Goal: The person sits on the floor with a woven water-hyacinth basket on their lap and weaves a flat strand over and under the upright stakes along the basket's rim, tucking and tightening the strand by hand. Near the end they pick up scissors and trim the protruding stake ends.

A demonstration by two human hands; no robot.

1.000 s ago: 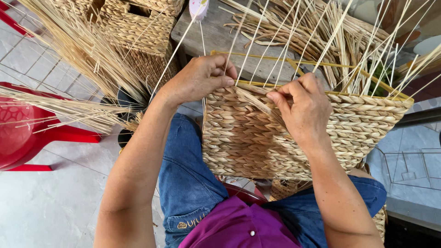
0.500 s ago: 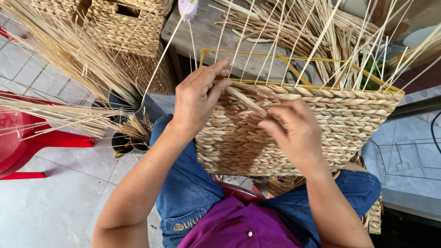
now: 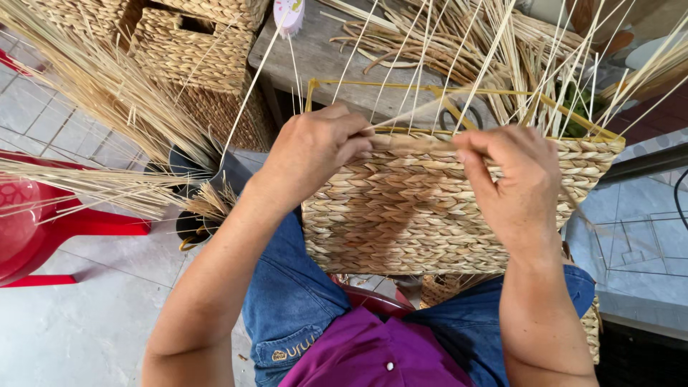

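The half-woven basket (image 3: 430,208) rests on the lap, its rim running nine to three o'clock. Left hand (image 3: 315,154) and right hand (image 3: 519,183) both pinch one flat weaving strand (image 3: 412,143) lying along that rim, the strand's long axis spanning between them

hands (image 3: 315,154) now wider apart
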